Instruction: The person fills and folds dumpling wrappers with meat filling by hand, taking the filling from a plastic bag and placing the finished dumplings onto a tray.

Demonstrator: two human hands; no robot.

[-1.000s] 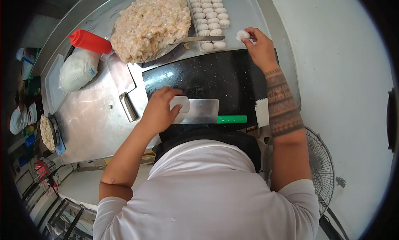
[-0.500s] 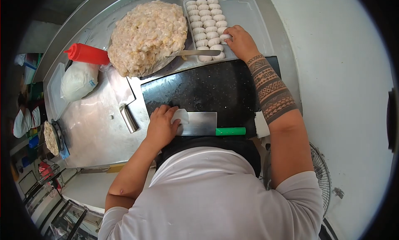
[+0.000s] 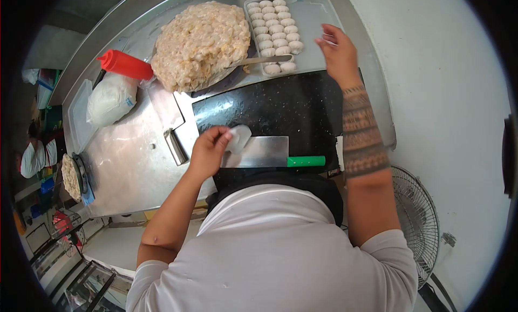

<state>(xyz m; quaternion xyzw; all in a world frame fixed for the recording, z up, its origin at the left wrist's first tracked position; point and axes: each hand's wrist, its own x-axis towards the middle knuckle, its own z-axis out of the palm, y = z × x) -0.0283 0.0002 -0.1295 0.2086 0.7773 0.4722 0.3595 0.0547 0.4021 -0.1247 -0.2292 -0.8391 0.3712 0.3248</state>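
Between the thumb and fingers of my left hand [image 3: 211, 151] is a thin, round, whitish dough wrapper [image 3: 239, 139], lifted over the blade of a cleaver [image 3: 264, 151] with a green handle. The cleaver lies flat on the black board [image 3: 270, 109]. My right hand [image 3: 338, 52] hovers over the right side of a clear plastic tray [image 3: 315, 23], fingers apart and holding nothing. Rows of pleated white dumplings [image 3: 278, 28] fill the tray's left part. A flat spatula [image 3: 264, 60] reaches from the big mound of pale filling [image 3: 202, 45] across the near dumplings.
Left of the filling lie a red squeeze bottle [image 3: 127, 65] and a white plastic bag [image 3: 111, 100]. A metal cylinder [image 3: 175, 147] rests on the steel table [image 3: 135, 171]. A fan [image 3: 413, 220] stands at my right, beside the white wall [image 3: 442, 96].
My right hand has let go of a dumpling in the tray and moved right, its fingers spreading. My left hand has raised the wrapper off the cleaver blade.
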